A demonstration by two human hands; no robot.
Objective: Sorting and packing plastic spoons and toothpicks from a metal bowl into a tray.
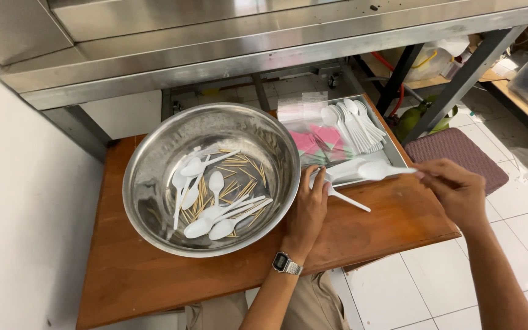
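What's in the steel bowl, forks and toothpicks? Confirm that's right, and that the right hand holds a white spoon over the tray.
Not forks. The head view shows white spoons and toothpicks in the bowl. The rest stands: the right hand holds a white spoon over the tray.

The left hand [308, 208] covers part of a white spoon's [348, 199] bowl end. Beyond both hands, clear packets [302, 110] blur together. The tabletop's [154, 281] near corner is cut off.

1 round steel bowl [154, 201], 1 flat metal tray [398, 160], 1 brown wooden bench [392, 220], roughly 8 white plastic spoons [215, 183] in bowl, toothpicks uncountable.
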